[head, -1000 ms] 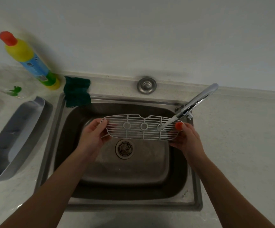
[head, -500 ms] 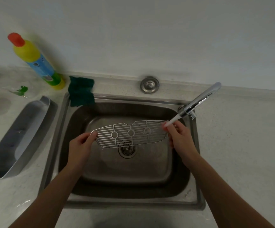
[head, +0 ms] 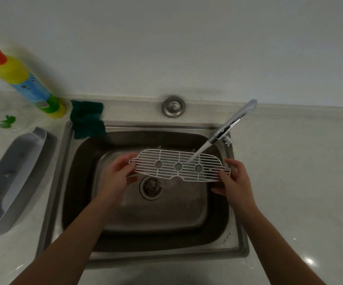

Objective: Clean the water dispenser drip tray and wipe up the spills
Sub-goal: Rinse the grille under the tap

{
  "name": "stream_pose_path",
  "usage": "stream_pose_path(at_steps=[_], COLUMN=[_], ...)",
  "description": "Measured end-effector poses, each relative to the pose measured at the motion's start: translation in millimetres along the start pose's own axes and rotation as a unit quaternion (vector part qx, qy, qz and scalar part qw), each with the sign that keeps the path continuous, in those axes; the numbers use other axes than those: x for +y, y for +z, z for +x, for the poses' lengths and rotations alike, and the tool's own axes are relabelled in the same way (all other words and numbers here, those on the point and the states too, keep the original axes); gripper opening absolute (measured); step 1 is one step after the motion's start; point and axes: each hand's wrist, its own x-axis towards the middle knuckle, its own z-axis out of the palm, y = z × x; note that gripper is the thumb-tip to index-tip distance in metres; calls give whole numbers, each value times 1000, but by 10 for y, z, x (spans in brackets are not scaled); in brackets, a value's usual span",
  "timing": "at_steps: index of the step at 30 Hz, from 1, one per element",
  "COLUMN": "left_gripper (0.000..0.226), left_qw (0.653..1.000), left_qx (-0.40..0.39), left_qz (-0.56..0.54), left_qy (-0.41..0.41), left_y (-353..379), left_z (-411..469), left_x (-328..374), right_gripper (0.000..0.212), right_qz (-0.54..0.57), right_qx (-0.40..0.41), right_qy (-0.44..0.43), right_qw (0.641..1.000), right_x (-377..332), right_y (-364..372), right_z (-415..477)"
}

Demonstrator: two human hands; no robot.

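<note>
A white slotted drip tray grille (head: 167, 159) with three round holes hangs flat over the steel sink (head: 80, 161). My left hand (head: 118, 173) pinches its left end and my right hand (head: 233, 178) pinches its right end. Water streams from the chrome tap (head: 235, 120) onto the right half of the grille. The grey drip tray basin (head: 16, 171) lies on the counter left of the sink. A dark green cloth (head: 87, 121) drapes over the sink's back left corner.
A yellow detergent bottle (head: 22, 81) with a red cap leans at the back left. The sink drain (head: 150, 187) lies below the grille. A round metal plug (head: 173, 106) sits behind the basin. Pale counter (head: 300, 182) stretches to the right.
The grille has been turned over, its notch now facing me, and shifted right under the water stream. Both hands have regripped its ends.
</note>
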Motion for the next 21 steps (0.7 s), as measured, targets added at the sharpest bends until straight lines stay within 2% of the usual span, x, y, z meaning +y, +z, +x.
stream_pose_path(at_steps=[7,12,16,18,21], left_gripper=[36,25,18,19,20], left_qw=[990,988,998,1000,996], left_qx=[-98,-122,-40,7,37], left_qz=[20,15,-34,-17,6], left_qy=[94,91,20,-20,-86], left_y=[245,254,106,-4,-142], left_z=[-144,-324,-320,-270,-182], left_x=[378,421,222,44,-248], right_gripper=[28,22,21,15,14], right_qz=[45,87,85,76,53], right_qx=[19,41,65,51,16], right_qy=[113,169,143,109,41], right_qw=[992,981,984,990,998], right_x=[312,257,-3,-190,-465], right_y=[-75,41,59,55,108], right_z=[26,229,369,376,279])
